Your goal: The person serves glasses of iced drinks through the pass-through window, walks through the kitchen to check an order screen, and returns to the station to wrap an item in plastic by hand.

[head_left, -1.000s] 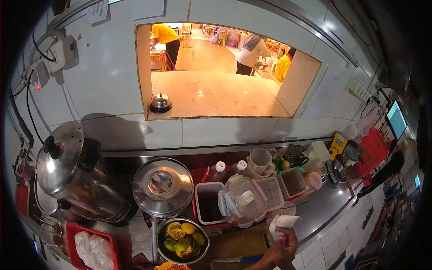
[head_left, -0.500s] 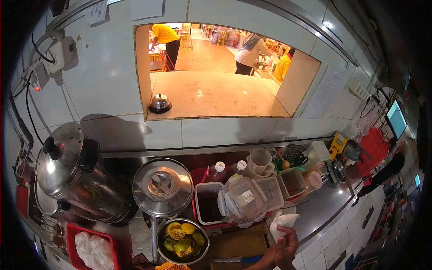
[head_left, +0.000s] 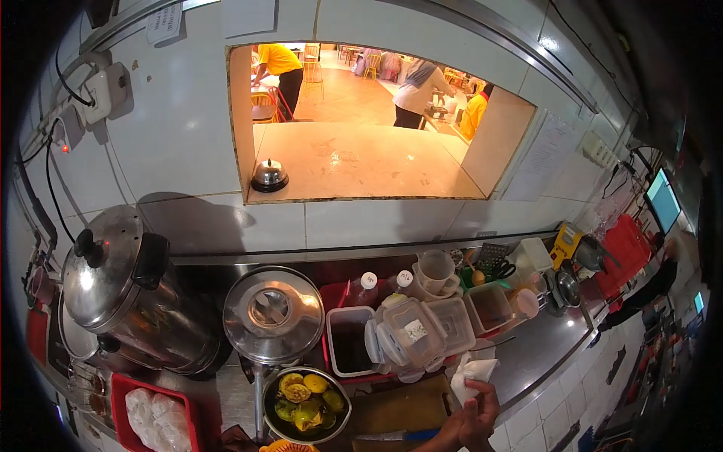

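Head view: our right hand [head_left: 483, 410] is clamped on a folded white sheet [head_left: 474, 371], soft and creased, pointed corner to the right, just beyond the brown board's [head_left: 410, 403] right end. Left grip: we can't tell.

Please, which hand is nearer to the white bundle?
The right hand: it grips the white bundle. The left hand, seemingly the shadowed shape at bottom edge, is well to its left.

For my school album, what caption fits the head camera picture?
Crowded counter: a hand holds something white near a bowl of yellow-green fruit.
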